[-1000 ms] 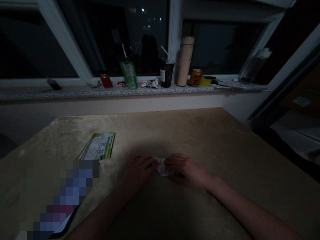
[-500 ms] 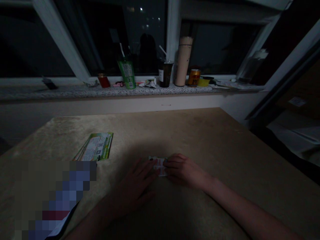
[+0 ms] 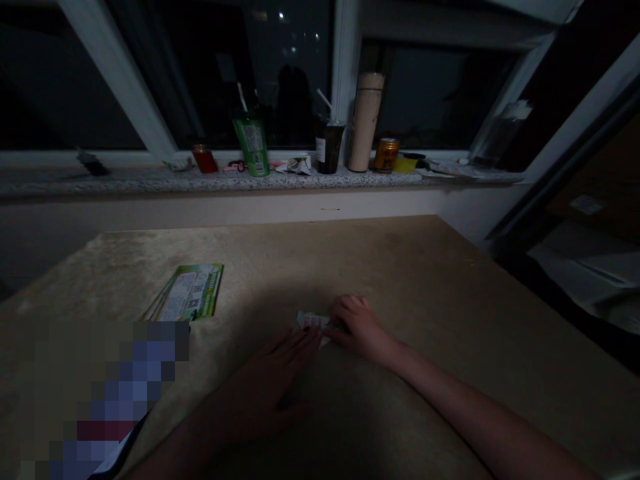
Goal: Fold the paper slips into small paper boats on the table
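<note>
A small piece of printed paper (image 3: 313, 321) with reddish lettering lies on the tabletop between my two hands. My left hand (image 3: 280, 373) rests flat, its long fingers stretched over the lower part of the paper. At the paper's right end is my right hand (image 3: 363, 330), fingers curled, with the thumb or index side against the edge. Their exact hold is dim and partly hidden. Fingers cover much of the paper, and its right side looks bent or folded.
Green printed leaflets (image 3: 193, 293) are fanned out on the left of the wooden table (image 3: 300, 253), beside a blurred-out item (image 3: 125, 393). Along the windowsill (image 3: 295, 181) stand a green cup (image 3: 254, 147), a dark cup (image 3: 329, 148), a tall bottle (image 3: 366, 123) and a gold can (image 3: 387, 155).
My right hand has shifted slightly up and its fingers have curled more. My left fingertips have slid right across the paper, whose visible shape has changed from a flat rectangle to a bent piece.
</note>
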Demonstrator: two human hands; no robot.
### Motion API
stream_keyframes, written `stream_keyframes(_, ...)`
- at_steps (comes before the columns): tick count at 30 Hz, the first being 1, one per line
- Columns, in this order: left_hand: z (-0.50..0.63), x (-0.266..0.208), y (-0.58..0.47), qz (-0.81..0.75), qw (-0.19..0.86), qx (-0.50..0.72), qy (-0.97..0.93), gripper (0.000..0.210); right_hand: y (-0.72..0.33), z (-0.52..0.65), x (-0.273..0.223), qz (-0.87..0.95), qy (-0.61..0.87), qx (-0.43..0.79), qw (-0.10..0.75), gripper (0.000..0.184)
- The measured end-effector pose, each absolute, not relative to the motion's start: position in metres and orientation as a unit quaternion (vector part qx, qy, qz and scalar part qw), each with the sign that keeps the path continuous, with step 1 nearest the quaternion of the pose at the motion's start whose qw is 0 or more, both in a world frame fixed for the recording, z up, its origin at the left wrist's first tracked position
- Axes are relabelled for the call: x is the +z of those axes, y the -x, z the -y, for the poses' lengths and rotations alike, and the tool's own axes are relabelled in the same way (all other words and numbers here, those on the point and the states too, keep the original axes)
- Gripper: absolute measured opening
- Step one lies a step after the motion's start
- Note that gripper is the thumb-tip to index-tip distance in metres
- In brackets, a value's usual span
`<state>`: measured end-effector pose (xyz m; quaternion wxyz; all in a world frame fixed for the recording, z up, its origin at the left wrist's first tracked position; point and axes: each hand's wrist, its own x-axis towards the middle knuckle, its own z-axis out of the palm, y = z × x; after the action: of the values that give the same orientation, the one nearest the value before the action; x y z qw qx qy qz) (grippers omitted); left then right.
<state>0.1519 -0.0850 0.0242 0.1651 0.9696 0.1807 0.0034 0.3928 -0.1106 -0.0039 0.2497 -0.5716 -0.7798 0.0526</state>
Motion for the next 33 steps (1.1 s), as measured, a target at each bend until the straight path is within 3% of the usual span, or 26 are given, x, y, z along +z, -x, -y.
stream_keyframes(9, 0.0837, 0.0161, -0.1504, -0.172, 0.151, -0.009, -0.974, 0.083, -0.3844, 0.1044, -0.0079, 0.760, 0.613, 0.017, 0.217, 0.037)
stream_keyframes(19, 0.0868, 0.0191, -0.1521, -0.179, 0.146, -0.011, -0.973, 0.083, -0.3924, 0.1075, -0.0052, 0.773, 0.575, 0.098, 0.250, 0.013)
stream_keyframes(33, 0.0840, 0.0207, -0.1496, -0.189, 0.161, -0.011, -0.968, 0.086, -0.3883, 0.1060, -0.0089, 0.760, 0.610, 0.045, 0.218, 0.013)
